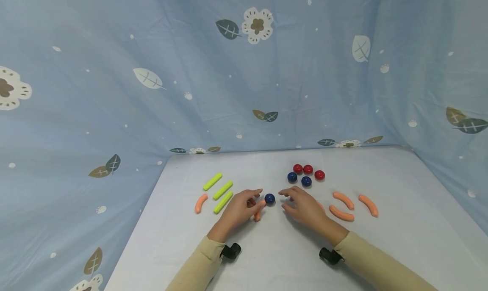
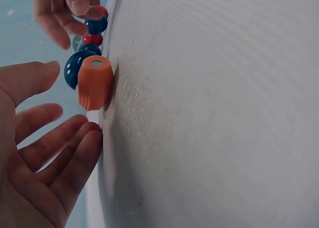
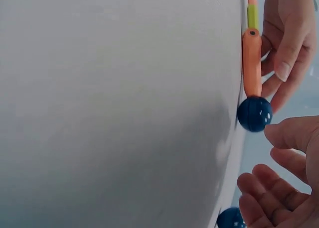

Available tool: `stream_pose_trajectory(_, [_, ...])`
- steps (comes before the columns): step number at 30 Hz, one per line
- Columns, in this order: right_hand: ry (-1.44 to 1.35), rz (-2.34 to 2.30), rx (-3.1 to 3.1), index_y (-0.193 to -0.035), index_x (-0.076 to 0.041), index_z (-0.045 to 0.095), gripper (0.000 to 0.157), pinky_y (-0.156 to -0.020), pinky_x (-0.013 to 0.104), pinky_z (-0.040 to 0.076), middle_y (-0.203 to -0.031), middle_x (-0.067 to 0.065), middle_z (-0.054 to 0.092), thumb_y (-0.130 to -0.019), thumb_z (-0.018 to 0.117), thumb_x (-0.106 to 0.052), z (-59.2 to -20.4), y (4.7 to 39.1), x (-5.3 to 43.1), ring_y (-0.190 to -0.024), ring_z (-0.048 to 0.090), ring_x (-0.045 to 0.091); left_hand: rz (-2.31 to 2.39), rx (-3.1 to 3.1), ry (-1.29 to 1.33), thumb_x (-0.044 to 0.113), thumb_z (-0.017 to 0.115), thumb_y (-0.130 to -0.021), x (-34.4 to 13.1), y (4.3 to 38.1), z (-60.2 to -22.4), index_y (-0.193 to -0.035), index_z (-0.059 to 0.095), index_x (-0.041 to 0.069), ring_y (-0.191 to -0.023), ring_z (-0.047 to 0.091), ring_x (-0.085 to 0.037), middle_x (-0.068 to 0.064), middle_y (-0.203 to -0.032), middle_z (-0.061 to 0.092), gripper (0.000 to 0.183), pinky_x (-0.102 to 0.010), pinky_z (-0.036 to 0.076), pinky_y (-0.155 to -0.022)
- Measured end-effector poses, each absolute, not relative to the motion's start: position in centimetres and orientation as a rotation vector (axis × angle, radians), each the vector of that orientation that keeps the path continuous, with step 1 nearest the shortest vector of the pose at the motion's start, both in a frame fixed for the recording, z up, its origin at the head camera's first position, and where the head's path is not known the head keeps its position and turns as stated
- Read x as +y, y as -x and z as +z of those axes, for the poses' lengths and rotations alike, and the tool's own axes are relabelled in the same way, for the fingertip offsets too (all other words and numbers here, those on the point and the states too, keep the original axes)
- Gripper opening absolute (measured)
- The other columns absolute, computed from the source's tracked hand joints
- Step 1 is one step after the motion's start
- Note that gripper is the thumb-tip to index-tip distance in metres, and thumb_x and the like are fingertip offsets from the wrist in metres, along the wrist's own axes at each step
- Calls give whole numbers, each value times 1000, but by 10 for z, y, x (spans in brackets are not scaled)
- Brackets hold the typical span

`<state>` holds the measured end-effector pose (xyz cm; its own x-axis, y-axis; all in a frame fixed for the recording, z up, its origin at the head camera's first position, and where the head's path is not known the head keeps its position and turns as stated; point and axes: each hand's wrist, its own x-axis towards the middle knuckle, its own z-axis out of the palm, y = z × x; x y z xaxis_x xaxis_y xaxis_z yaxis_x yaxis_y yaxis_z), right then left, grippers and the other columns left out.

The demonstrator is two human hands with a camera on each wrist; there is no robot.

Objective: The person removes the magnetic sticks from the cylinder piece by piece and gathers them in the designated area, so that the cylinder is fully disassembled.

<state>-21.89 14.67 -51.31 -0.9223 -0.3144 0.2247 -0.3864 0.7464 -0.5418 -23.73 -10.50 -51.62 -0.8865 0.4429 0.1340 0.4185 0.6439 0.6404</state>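
Observation:
A glossy blue ball (image 1: 270, 199) sits on the white table between the two hands. Close by it lies a curved orange stick (image 1: 257, 215) with a hole in its end, partly covered by the left hand in the head view. In the right wrist view the stick's far end meets the ball (image 3: 255, 114). My left hand (image 1: 242, 207) hovers beside stick and ball, thumb and fingers spread, gripping neither. Across the ball, my right hand (image 1: 303, 206) has its fingers loosely bent with nothing in them; its thumb tip appears right at the ball in the right wrist view.
Three yellow-green sticks (image 1: 223, 190) and an orange piece (image 1: 201, 203) lie at left. Behind the right hand stand three red balls (image 1: 308, 169) and two blue balls (image 1: 306, 181). Several curved orange pieces (image 1: 341, 213) lie to the right. A blue patterned cloth (image 1: 213, 92) hangs behind the table.

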Motion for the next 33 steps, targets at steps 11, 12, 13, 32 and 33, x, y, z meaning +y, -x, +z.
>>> stream_pose_trajectory(11, [-684,1016,-2866,-135,-16,65,47,-85,39,57,-130,3,64,-90,79,-16,-510,234,122,-106,66,21,1082,2825,-694,39,64,-101,-114,230,-516,-133,68,11,-97,68,-16,-4,-122,70,43,-32,57,-82])
stream_pose_trajectory(12, [-695,1024,-2864,-134,-16,65,46,-87,40,57,-131,3,64,-90,79,-15,-511,235,120,-108,66,22,1079,2827,-696,38,65,-101,-115,230,-517,-132,68,11,-97,67,-15,-4,-122,70,42,-32,57,-82])
stream_pose_trajectory(13, [-708,1030,-2863,-134,-16,65,46,-90,41,57,-132,4,63,-90,79,-14,-511,236,118,-110,66,22,1075,2830,-699,37,65,-101,-116,230,-518,-132,69,10,-96,67,-15,-4,-121,70,41,-31,57,-81])
stream_pose_trajectory(32, [-558,998,-2947,-111,-17,65,33,-74,30,52,-100,-3,57,-85,85,-22,-516,234,108,-84,55,10,1054,2905,-705,21,77,-93,-114,231,-521,-123,73,10,-87,65,-12,-4,-113,71,32,-27,55,-76])
stream_pose_trajectory(33, [-557,998,-2950,-112,-17,65,33,-74,30,52,-101,-3,58,-85,84,-22,-516,233,108,-84,55,10,1054,2912,-703,20,78,-92,-114,231,-521,-122,73,10,-87,65,-12,-4,-112,71,31,-27,55,-75])
